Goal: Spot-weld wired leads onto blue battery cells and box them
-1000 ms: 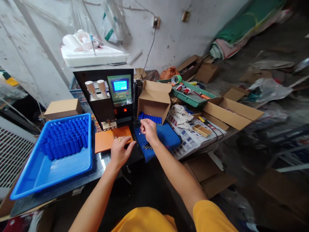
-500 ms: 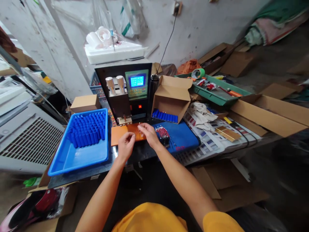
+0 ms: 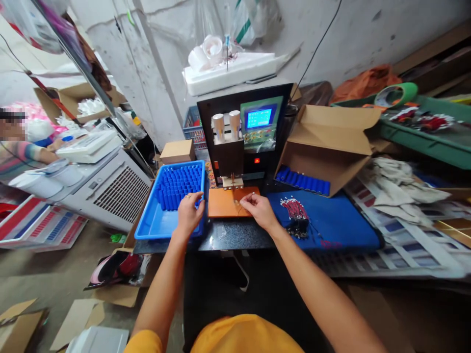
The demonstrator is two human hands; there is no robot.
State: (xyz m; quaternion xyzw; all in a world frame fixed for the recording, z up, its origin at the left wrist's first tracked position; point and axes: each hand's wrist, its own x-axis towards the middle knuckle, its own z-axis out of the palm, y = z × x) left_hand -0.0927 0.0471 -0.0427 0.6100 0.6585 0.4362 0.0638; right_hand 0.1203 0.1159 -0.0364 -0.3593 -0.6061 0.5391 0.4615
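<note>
Orange plate: flat on the dark bench directly under the head of the welding machine; the right hand rests on its right edge.
Right hand: thumb and forefinger drawn together at the plate's right edge, apparently pinching something small and thin; what it is cannot be made out.
Left hand: fingers curled, laid over the right rim of the blue tray, fingertips toward the cells; a ring shows on one finger. Whether it grips anything cannot be told.
Blue tray: just left of the orange plate, on the bench edge; far half filled with upright blue cells, near half bare.
Welding machine: black upright cabinet behind the plate, two pale cylinders on its front, lit blue screen on a green panel, small red light below.
White foam tray: on top of the machine, holding pale cups.
Blue mat: right of the plate, touching the bench edge.
Wire bundle: red-tipped leads with dark ends, lying on the mat just beside the right wrist.
Open carton: on its side behind the mat, a row of blue cells along its mouth.
Small closed box: behind the blue tray.
Green tray: far right, with red-and-white bits inside and a roll of green tape at its rim.
Cloth: pale, crumpled, on printed sheets right of the carton.
Another person: far left, an arm in a striped sleeve at a separate table.
</note>
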